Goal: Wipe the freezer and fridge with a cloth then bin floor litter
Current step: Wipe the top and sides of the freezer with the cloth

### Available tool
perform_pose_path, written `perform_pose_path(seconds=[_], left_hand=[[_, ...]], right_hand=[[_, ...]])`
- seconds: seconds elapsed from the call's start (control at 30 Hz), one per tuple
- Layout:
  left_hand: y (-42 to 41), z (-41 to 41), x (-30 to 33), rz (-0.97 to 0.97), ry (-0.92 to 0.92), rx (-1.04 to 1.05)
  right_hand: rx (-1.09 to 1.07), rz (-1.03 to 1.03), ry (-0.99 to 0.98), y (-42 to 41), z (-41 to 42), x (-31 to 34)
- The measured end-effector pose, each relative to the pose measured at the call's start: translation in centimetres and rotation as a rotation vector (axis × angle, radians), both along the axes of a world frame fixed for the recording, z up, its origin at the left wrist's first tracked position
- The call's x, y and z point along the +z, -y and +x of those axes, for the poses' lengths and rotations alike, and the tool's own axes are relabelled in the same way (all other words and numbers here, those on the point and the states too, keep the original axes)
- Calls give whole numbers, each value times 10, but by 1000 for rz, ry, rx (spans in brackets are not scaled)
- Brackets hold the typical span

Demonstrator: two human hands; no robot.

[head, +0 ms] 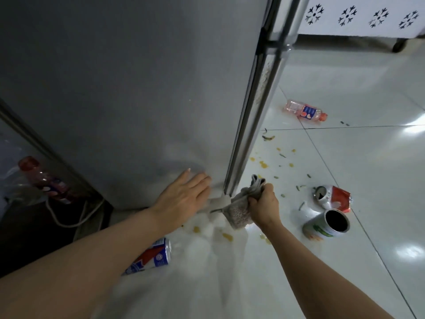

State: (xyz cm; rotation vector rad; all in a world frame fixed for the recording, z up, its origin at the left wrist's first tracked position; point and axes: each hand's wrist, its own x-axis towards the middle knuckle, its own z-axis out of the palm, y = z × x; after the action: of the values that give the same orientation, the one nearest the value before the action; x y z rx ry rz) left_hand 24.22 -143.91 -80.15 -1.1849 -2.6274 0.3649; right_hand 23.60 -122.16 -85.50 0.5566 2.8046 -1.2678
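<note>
Wiping fridge (138, 88) base corner, low by the floor (345, 157).
My right hand (264, 208) grip is closed round bunched cloth (241, 210) at the door's bottom edge; left hand (184, 196) flat & spread on fridge side. Litter nearby: cans (326, 224), bottle (304, 110), food bits.
</note>
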Motion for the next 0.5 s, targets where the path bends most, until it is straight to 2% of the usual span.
perform_pose_path(seconds=[0.23,0.4,0.5], left_hand=[[-23,42,124,27,304,237],[-42,61,248,90,370,282],[-56,66,318,105,481,298]], right_hand=[[28,-81,23,-24,48,134],[4,-157,69,-46,75,250],[10,-170,93,-60,83,320]])
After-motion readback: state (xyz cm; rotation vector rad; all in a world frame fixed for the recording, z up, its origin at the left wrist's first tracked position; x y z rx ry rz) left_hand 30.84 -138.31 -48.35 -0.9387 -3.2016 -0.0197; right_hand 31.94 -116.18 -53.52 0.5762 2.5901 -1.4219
